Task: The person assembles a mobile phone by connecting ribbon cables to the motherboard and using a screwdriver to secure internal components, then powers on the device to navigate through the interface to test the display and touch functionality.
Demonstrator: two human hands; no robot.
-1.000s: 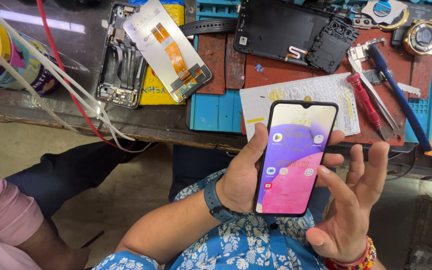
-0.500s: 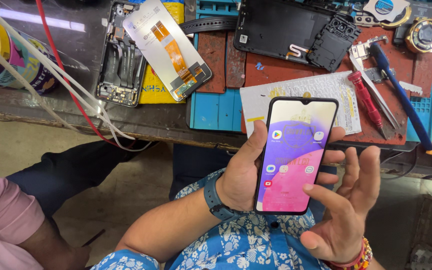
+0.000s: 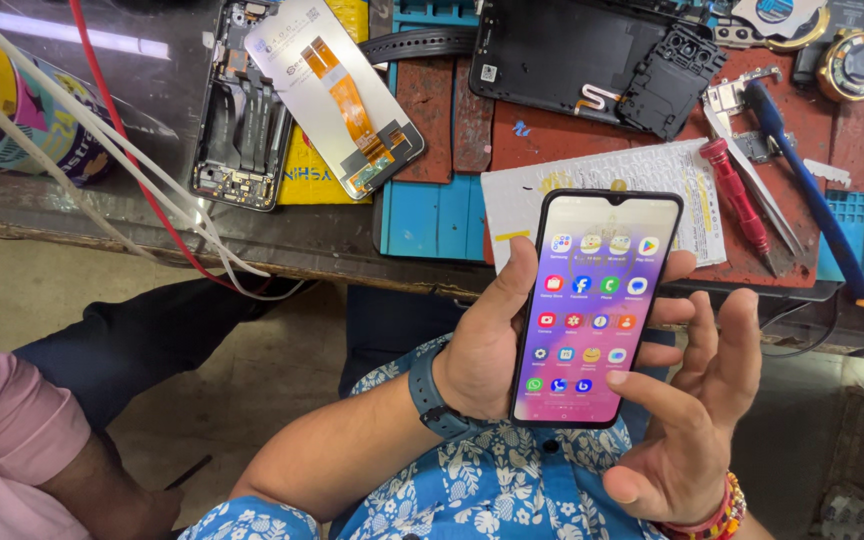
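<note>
A black smartphone with a lit screen full of app icons stands upright in my left hand, which wraps it from the left, thumb along its edge. A dark smartwatch sits on that wrist. My right hand hovers at the phone's right side, fingers spread, with the index finger near the lower right of the screen. A bead bracelet is on the right wrist.
The workbench holds an opened phone frame, a loose display panel with an orange flex cable, a black back cover, a red screwdriver, a blue tool, tweezers and white cables. Another person in a pink sleeve sits at the left.
The phone screen has changed from a few icons to a full grid of app icons. My right index finger has moved in toward the screen's lower edge.
</note>
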